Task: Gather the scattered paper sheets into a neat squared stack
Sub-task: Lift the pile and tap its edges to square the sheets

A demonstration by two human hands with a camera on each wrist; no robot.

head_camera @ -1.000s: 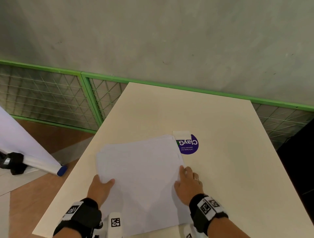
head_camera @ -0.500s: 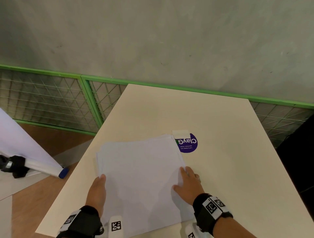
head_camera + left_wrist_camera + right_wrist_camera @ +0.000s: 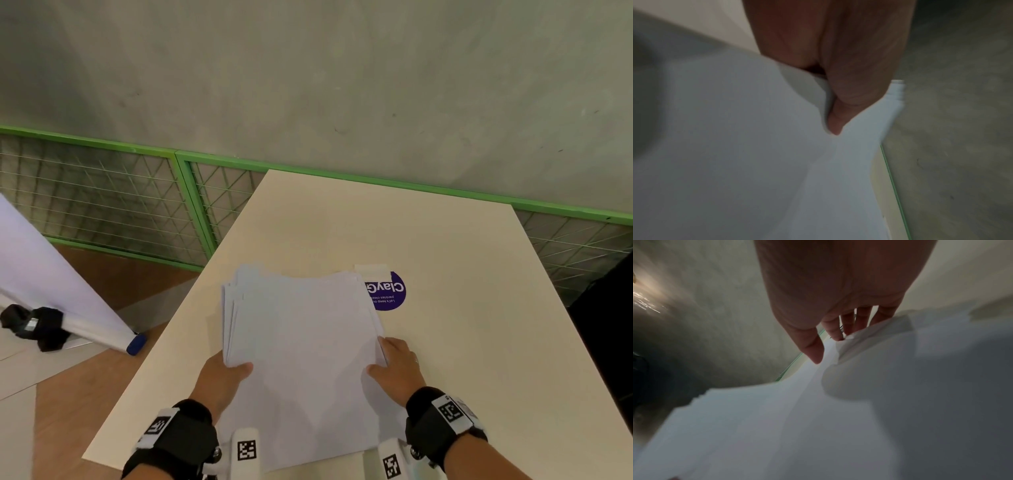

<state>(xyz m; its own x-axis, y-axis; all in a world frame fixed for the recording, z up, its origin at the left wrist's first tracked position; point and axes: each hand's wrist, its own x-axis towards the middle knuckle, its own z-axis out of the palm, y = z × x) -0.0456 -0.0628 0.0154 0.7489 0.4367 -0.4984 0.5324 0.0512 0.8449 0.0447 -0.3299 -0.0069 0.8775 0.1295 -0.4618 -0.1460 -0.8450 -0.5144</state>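
Several white paper sheets (image 3: pixel 301 342) lie in a loose stack on the near half of the cream table (image 3: pixel 445 257), their far left corners fanned out unevenly. My left hand (image 3: pixel 227 368) grips the stack's left edge, with the thumb on top and the fingers underneath; that edge is raised. In the left wrist view the thumb (image 3: pixel 835 123) presses into the paper (image 3: pixel 756 162). My right hand (image 3: pixel 387 359) holds the right edge, its thumb (image 3: pixel 813 353) lying on the top sheet (image 3: pixel 838 426) and its fingers tucked behind the curled-up edge.
A purple round sticker (image 3: pixel 390 294) with a strip of tape (image 3: pixel 371 270) sits just beyond the stack's far right corner. A green wire-mesh fence (image 3: pixel 102 205) runs behind and left of the table. On the floor at left lies a white roll with a blue end cap (image 3: pixel 135 343).
The sheets have drawn closer together and the stack's left edge has risen. My left hand went from lying at the edge to gripping it, thumb on top. The right hand barely moved.
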